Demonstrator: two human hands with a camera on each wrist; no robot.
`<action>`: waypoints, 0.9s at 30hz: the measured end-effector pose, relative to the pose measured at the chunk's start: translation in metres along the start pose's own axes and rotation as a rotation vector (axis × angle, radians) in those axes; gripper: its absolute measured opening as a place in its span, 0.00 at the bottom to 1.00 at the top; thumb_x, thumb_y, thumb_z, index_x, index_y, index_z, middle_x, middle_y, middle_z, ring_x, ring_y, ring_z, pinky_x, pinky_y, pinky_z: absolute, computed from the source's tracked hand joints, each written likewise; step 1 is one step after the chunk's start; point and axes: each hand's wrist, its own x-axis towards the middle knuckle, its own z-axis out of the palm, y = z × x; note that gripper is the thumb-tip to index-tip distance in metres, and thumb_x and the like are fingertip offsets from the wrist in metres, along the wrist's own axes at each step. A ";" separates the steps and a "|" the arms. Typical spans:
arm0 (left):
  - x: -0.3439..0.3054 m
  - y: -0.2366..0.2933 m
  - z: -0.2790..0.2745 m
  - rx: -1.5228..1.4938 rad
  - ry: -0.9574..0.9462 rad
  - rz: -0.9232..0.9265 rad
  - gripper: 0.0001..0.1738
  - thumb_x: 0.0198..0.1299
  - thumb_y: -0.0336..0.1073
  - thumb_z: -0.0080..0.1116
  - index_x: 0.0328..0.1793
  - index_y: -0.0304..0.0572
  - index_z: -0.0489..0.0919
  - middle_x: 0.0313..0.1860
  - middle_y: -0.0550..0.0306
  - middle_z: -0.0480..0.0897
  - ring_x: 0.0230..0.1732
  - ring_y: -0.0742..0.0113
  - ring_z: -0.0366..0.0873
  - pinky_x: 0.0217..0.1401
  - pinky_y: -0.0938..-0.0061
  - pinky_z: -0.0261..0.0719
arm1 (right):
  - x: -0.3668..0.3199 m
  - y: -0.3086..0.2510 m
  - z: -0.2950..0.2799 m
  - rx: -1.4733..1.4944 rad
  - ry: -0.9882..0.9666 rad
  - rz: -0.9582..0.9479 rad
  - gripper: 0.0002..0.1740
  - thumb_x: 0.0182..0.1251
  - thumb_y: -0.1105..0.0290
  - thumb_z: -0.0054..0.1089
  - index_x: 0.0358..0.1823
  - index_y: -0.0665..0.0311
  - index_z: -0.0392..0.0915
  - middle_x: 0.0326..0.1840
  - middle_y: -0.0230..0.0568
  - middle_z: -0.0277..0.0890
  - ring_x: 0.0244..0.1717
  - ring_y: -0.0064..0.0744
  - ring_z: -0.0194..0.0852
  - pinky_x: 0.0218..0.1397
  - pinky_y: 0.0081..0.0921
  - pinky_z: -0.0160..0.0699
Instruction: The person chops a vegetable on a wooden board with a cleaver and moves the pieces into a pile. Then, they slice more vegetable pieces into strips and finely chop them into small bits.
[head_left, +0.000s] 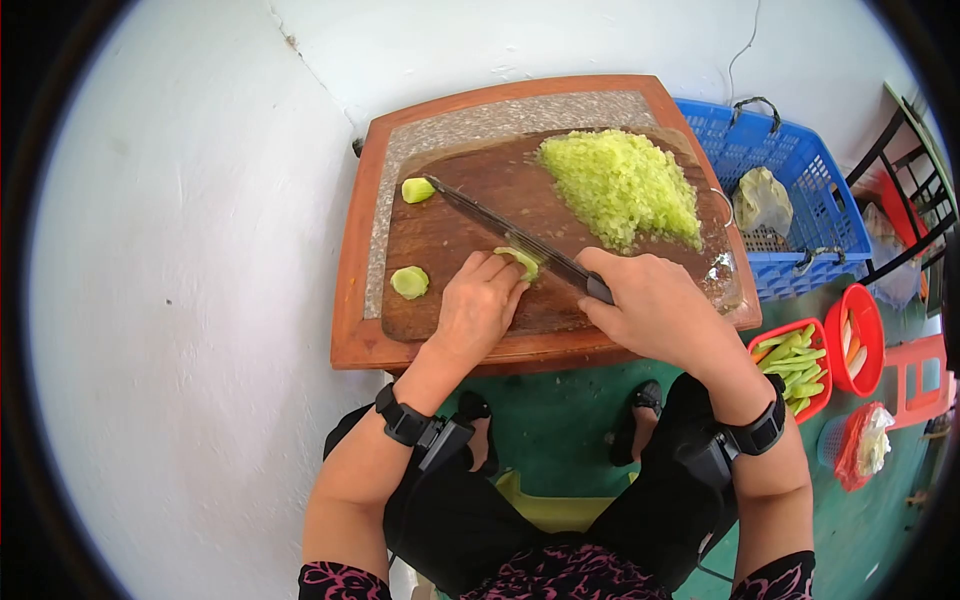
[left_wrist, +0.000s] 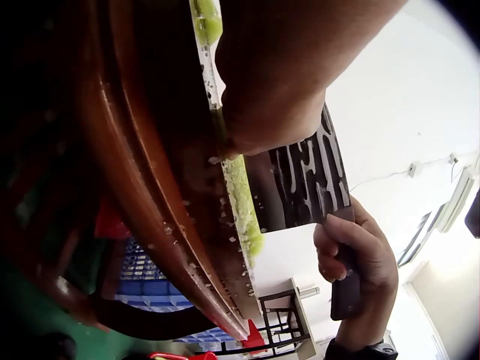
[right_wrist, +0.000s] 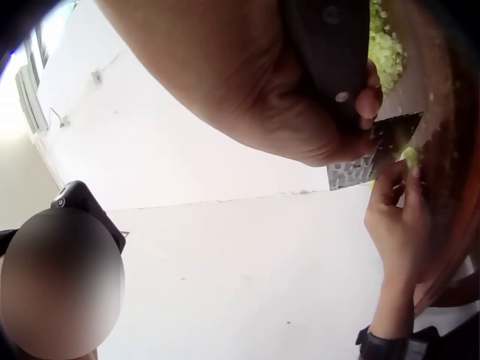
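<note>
A dark wooden cutting board (head_left: pixel 450 250) lies on a small orange-rimmed table (head_left: pixel 352 300). My right hand (head_left: pixel 655 305) grips the black handle of a long knife (head_left: pixel 500 230), its blade slanting across the board toward the far left. My left hand (head_left: pixel 478 305) has its fingers curled over a green vegetable piece (head_left: pixel 520 260) right beside the blade. Two more green chunks lie on the board, one (head_left: pixel 417 189) at the knife tip and one (head_left: pixel 409 282) left of my left hand. A heap of chopped green bits (head_left: pixel 625 185) fills the far right. In the left wrist view the blade (left_wrist: pixel 300 180) stands against the board.
A blue plastic crate (head_left: pixel 790 190) holding a bag stands right of the table. Red baskets (head_left: pixel 795 365) with green and orange vegetable sticks sit on the green floor at the right. A white wall (head_left: pixel 180 250) runs along the left and back. My knees are under the table's near edge.
</note>
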 end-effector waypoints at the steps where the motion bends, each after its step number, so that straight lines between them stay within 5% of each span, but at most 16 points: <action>1: 0.000 0.000 0.000 0.009 -0.010 0.001 0.10 0.44 0.25 0.65 0.36 0.34 0.80 0.35 0.51 0.79 0.37 0.51 0.74 0.40 0.64 0.75 | 0.000 0.000 0.000 0.000 -0.017 0.000 0.11 0.58 0.68 0.56 0.39 0.66 0.69 0.23 0.55 0.76 0.31 0.58 0.78 0.36 0.48 0.76; 27: 0.001 -0.002 0.001 -0.048 -0.016 -0.016 0.11 0.43 0.23 0.65 0.35 0.34 0.81 0.35 0.51 0.79 0.37 0.52 0.74 0.40 0.64 0.75 | 0.015 0.012 0.015 0.029 -0.055 -0.080 0.10 0.57 0.71 0.53 0.36 0.69 0.67 0.25 0.58 0.76 0.32 0.58 0.77 0.35 0.47 0.76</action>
